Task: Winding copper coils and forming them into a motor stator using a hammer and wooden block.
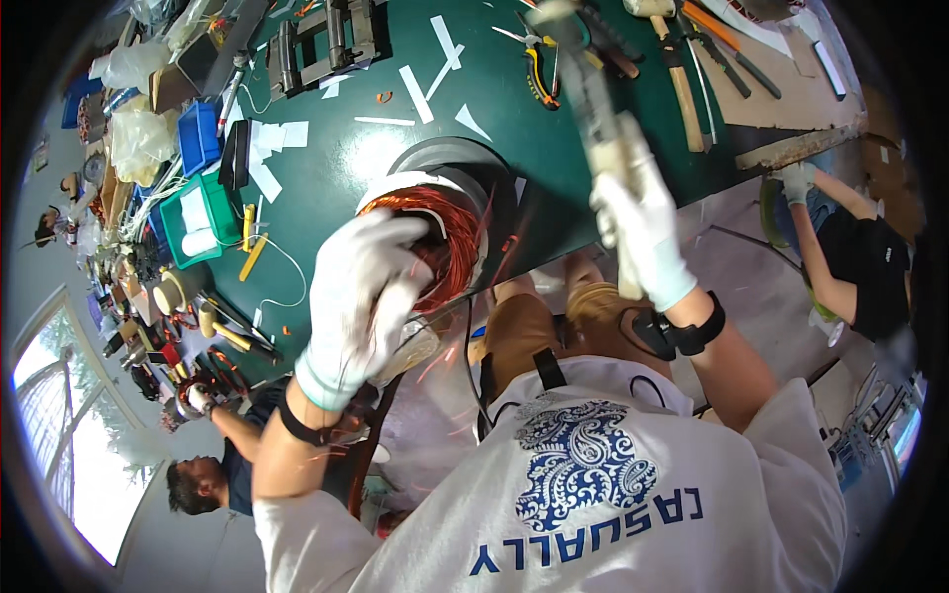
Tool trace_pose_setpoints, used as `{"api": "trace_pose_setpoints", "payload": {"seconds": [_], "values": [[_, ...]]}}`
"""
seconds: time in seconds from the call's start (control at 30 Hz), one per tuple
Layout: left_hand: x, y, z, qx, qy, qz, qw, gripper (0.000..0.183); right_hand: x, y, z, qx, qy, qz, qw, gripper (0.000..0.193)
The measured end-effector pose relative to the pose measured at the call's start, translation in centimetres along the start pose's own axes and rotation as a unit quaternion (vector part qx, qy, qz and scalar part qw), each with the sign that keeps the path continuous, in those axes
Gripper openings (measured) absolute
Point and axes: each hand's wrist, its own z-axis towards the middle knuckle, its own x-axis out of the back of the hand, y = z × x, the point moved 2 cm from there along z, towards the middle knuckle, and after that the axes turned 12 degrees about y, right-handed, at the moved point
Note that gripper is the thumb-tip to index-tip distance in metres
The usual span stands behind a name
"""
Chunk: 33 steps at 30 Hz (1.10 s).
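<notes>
A ring-shaped motor stator wound with copper wire lies at the near edge of the green table, with white lining around its rim. My left hand, in a white glove, is against the stator's left side, fingers bent in toward its opening. What those fingers hold, if anything, is hidden. My right hand, also gloved, grips a long-handled mallet to the right of the stator. The mallet is smeared by motion; its pale head is cut by the upper edge. Its handle end sticks out below my fist.
Yellow-handled pliers, a second mallet and other tools lie at the back. White paper strips are scattered on the green table. A green bin and blue bin stand left. Other people work at both sides.
</notes>
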Motion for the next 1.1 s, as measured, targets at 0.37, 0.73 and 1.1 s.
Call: {"api": "trace_pose_setpoints", "payload": {"seconds": [0.37,0.73,1.1], "values": [[-7.1,-1.8,-7.3,-0.023,0.144,0.180,0.973,0.014,-2.2,2.5,-3.3,0.091,0.004,-0.060,0.994,0.071],[-10.8,1.4,-5.5,0.120,0.291,0.236,0.919,0.013,-3.0,2.7,-7.1,0.379,-0.116,-0.307,0.865,0.071],[-10.2,1.0,-6.2,0.136,0.265,0.219,0.929,0.021,-4.1,-4.6,-0.6,0.320,-0.220,-0.396,0.832,0.066]]}}
